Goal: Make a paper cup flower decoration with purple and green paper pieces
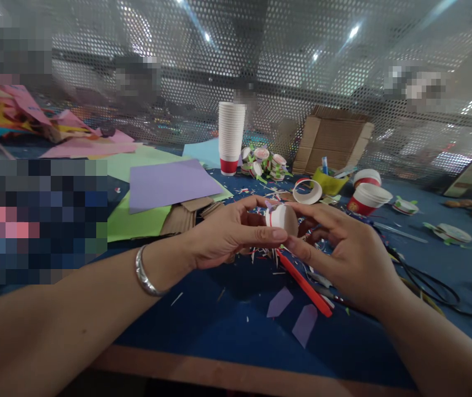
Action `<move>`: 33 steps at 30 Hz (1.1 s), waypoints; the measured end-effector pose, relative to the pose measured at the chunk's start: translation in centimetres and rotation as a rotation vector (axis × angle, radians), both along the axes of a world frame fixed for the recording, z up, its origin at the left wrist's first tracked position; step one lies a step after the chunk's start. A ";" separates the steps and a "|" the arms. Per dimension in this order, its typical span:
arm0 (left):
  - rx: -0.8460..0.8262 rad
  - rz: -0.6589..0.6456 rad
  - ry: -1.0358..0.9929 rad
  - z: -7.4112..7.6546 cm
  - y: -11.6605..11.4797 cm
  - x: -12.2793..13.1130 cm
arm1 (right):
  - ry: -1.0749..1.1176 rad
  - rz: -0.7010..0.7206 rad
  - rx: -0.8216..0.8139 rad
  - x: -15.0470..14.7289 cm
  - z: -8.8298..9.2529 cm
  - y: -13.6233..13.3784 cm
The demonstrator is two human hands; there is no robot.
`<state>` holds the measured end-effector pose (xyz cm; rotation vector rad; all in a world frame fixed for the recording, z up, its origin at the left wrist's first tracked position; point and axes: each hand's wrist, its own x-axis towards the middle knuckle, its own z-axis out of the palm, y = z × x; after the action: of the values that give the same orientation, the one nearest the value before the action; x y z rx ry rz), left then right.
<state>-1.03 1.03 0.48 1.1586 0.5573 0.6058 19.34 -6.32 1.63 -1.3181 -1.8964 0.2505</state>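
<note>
Both my hands meet above the blue table [219, 325] around a small cut-off paper cup bottom [282, 217], white with a red stripe. My left hand [230, 231], a silver bracelet on its wrist, pinches the piece from the left with thumb and fingers. My right hand [343, 248] grips it from the right, fingers curled round its rim. Below the hands lie a red-handled tool [304, 284], two small purple paper pieces [279, 302] and paper scraps.
A tall stack of white cups [230, 135] stands at the back, finished cup flowers [263, 162] beside it. Purple paper [165, 182] and green sheets lie left. A cut cup ring [307, 191], cups [367, 198], folded cardboard [333, 140] and black cables [426, 281] lie right. Perforated mesh backs the table.
</note>
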 end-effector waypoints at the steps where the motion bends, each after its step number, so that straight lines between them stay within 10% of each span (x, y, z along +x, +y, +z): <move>1: 0.000 -0.009 -0.003 0.0 0.0 0.0 | 0.015 0.004 -0.017 0.1 0.0 0.0; 33: -0.039 -0.021 -0.061 -0.5 0.3 0.3 | 0.112 0.101 -0.174 0.8 0.7 -0.2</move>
<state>-0.70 1.36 -0.06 1.1041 0.5029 0.6077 20.11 -6.47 2.30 -1.2943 -1.8814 0.5406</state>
